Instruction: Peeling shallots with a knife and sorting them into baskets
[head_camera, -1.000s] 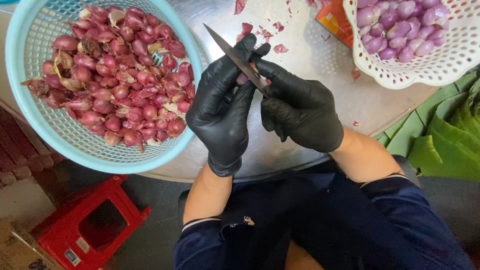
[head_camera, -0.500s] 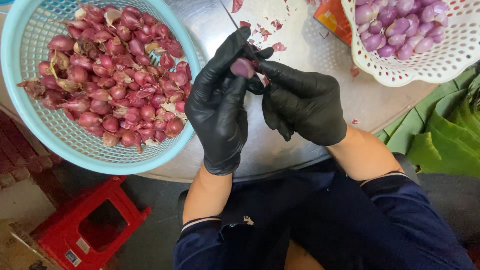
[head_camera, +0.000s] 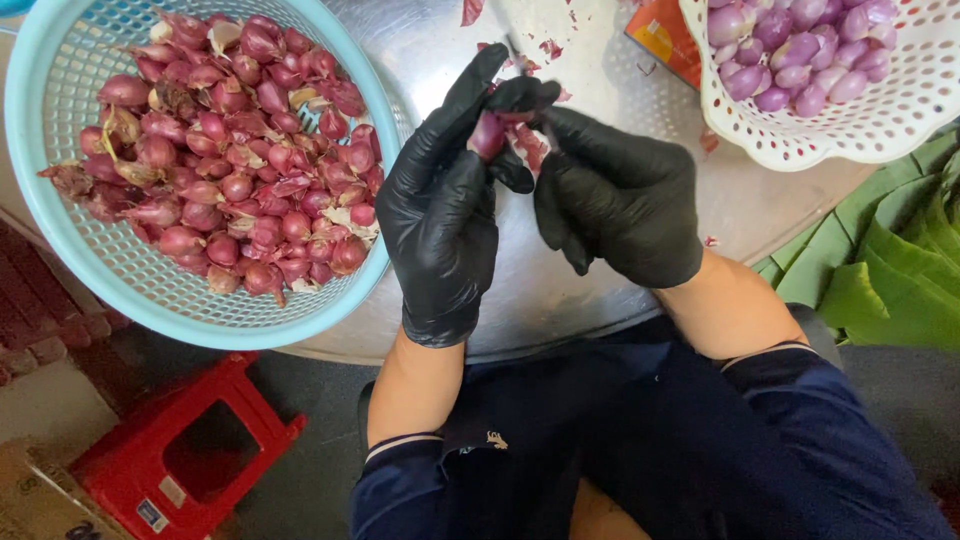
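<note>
— Over the round metal tabletop (head_camera: 600, 290), what have you got there?

— One shallot (head_camera: 487, 135), pinched between the thumb and fingertips of my left hand (head_camera: 440, 215), above the middle of the tabletop. Black gloves on both hands.

— And the other hand?

— My right hand (head_camera: 620, 205) is curled closed just beside it, thumb and forefinger nipping the loose purple skin at the shallot's side. A sliver of knife blade (head_camera: 512, 47) pokes up behind my fingers; I can't tell how it is gripped.

— What's around you?

— To my left, a light blue basket (head_camera: 60, 240) heaped with unpeeled shallots (head_camera: 230, 160). At the far right, a white basket (head_camera: 900, 120) holding peeled shallots (head_camera: 790, 45), pale purple. Scraps of skin (head_camera: 550, 48) lie on the metal between the baskets. Green leaves (head_camera: 890, 270) sit at my right, and a red stool (head_camera: 185, 460) stands on the floor below.
</note>
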